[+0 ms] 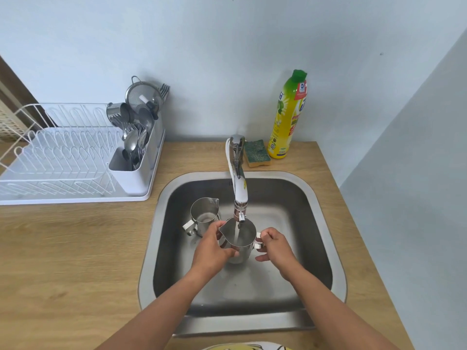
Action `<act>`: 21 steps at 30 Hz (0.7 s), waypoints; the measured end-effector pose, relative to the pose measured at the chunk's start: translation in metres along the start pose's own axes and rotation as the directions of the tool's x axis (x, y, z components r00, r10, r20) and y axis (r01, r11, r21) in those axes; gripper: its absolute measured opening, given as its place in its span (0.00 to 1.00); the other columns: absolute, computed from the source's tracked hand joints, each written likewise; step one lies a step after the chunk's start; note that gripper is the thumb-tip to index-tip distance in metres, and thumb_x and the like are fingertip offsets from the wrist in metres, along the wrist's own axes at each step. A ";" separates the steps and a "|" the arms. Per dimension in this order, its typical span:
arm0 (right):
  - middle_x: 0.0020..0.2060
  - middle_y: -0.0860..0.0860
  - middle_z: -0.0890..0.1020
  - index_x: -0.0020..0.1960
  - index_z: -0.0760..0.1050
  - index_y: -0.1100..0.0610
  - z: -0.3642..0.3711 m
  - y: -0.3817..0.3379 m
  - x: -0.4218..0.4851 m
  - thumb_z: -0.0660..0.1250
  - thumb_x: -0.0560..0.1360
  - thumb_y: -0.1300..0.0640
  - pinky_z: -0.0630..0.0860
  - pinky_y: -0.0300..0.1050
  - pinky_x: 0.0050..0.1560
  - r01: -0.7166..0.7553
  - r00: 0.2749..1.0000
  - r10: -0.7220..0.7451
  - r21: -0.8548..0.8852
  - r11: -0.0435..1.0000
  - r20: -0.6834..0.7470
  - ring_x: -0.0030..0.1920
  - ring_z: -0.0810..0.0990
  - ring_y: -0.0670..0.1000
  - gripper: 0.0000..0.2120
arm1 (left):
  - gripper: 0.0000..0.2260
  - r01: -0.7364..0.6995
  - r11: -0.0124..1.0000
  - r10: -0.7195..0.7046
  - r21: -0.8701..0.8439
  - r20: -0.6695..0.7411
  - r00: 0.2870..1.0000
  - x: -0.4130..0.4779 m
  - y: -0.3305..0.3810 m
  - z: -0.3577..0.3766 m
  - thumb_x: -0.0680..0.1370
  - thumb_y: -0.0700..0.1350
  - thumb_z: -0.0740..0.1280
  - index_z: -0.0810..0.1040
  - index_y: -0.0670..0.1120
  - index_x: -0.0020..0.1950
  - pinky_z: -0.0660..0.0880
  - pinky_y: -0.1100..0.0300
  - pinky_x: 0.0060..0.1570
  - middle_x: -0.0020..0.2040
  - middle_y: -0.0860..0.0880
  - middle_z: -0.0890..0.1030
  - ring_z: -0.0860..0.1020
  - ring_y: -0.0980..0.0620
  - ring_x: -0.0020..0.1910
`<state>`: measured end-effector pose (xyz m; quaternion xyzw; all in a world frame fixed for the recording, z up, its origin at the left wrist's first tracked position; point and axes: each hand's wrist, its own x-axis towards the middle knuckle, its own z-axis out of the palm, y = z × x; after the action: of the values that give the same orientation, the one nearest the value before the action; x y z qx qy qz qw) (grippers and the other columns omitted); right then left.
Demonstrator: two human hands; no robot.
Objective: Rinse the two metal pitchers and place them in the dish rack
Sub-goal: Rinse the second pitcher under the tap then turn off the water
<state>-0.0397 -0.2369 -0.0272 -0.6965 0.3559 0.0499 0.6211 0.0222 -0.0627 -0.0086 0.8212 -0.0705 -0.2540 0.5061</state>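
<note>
Head view: rinse step, first pitcher [246, 236] held upright under the running tap [238, 188] over the sink [328, 223] — left hand [211, 248] wraps its body, right hand [274, 245] pinches the handle. Long axis vertical, mouth up, spout left, handle right. Second pitcher [204, 215] stands upright on the sink floor, just behind-left, no hand on it. Next, probably: tip the water out, carry it left to the dish rack [63, 157] — then the second.

Sink [328, 236] set into the counter [75, 248] near its right edge; dish rack [63, 157] at the counter's back left; tap [238, 178] behind the sink, sponge [256, 152] and bottle [285, 117] to its right; first pitcher [204, 213] in the sink's left part; second pitcher [246, 236] beside it under the tap, between left hand [211, 248] and right hand [275, 246].
</note>
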 end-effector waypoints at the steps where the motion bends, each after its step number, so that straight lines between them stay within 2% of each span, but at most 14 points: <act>1: 0.50 0.59 0.79 0.41 0.70 0.55 0.002 -0.001 -0.001 0.55 0.81 0.59 0.83 0.51 0.42 0.003 1.000 -0.002 -0.008 1.000 0.008 0.42 0.76 0.54 0.11 | 0.34 0.003 1.000 -0.003 -0.008 -0.003 1.000 0.001 0.000 -0.002 0.64 0.35 0.78 0.71 0.55 0.65 0.71 0.70 0.49 0.58 0.54 0.78 0.74 0.68 0.51; 4: 0.49 0.57 0.79 0.42 0.71 0.55 0.000 -0.005 -0.002 0.56 0.81 0.59 0.82 0.49 0.39 -0.005 0.998 0.006 -0.013 1.000 0.057 0.42 0.77 0.55 0.11 | 0.35 0.019 1.000 -0.019 0.005 -0.006 1.000 0.002 -0.003 -0.007 0.63 0.37 0.80 0.71 0.56 0.64 0.71 0.64 0.54 0.57 0.54 0.78 0.77 0.60 0.53; 7: 0.47 0.56 0.80 0.43 0.71 0.56 -0.005 -0.006 -0.003 0.56 0.82 0.59 0.81 0.50 0.37 -0.019 0.999 0.019 0.007 1.000 0.042 0.39 0.76 0.55 0.10 | 0.36 0.019 0.999 -0.020 0.046 0.015 1.000 0.002 -0.004 -0.002 0.62 0.40 0.80 0.69 0.56 0.65 0.70 0.60 0.57 0.55 0.55 0.78 0.76 0.54 0.57; 12: 0.46 0.55 0.80 0.45 0.72 0.55 -0.005 -0.006 -0.005 0.56 0.82 0.57 0.80 0.48 0.34 -0.023 0.999 0.025 -0.044 0.999 0.033 0.38 0.77 0.55 0.09 | 0.33 0.034 0.999 -0.035 0.010 0.042 0.999 0.005 -0.006 0.000 0.64 0.39 0.79 0.70 0.57 0.64 0.68 0.62 0.56 0.56 0.55 0.79 0.76 0.54 0.58; 16: 0.40 0.58 0.82 0.50 0.72 0.57 -0.008 -0.007 -0.010 0.57 0.82 0.53 0.77 0.46 0.27 -0.044 0.998 0.046 -0.050 0.998 0.043 0.32 0.80 0.56 0.10 | 0.32 0.080 0.996 -0.078 -0.039 0.053 0.996 0.012 -0.010 -0.006 0.63 0.46 0.81 0.73 0.54 0.64 0.75 0.54 0.60 0.53 0.54 0.84 0.81 0.55 0.54; 18: 0.37 0.58 0.83 0.51 0.72 0.57 -0.008 -0.006 -0.013 0.57 0.82 0.50 0.74 0.42 0.23 -0.059 0.998 0.061 -0.069 0.996 0.028 0.29 0.81 0.57 0.11 | 0.35 0.122 0.989 -0.116 -0.083 0.069 0.991 0.016 -0.011 -0.007 0.61 0.51 0.81 0.73 0.52 0.65 0.78 0.51 0.59 0.51 0.53 0.85 0.82 0.55 0.51; 21: 0.35 0.60 0.85 0.52 0.72 0.54 -0.009 -0.004 -0.016 0.57 0.82 0.48 0.71 0.39 0.20 -0.098 0.995 0.101 -0.116 0.988 0.023 0.25 0.80 0.56 0.11 | 0.33 0.202 0.970 -0.188 -0.136 0.107 0.976 0.015 -0.010 -0.007 0.64 0.52 0.80 0.71 0.50 0.65 0.80 0.55 0.50 0.50 0.48 0.83 0.83 0.53 0.48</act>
<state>-0.0526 -0.2382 -0.0140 -0.7115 0.3777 0.1111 0.5820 0.0369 -0.0583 -0.0197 0.7720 0.0057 -0.3451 0.5338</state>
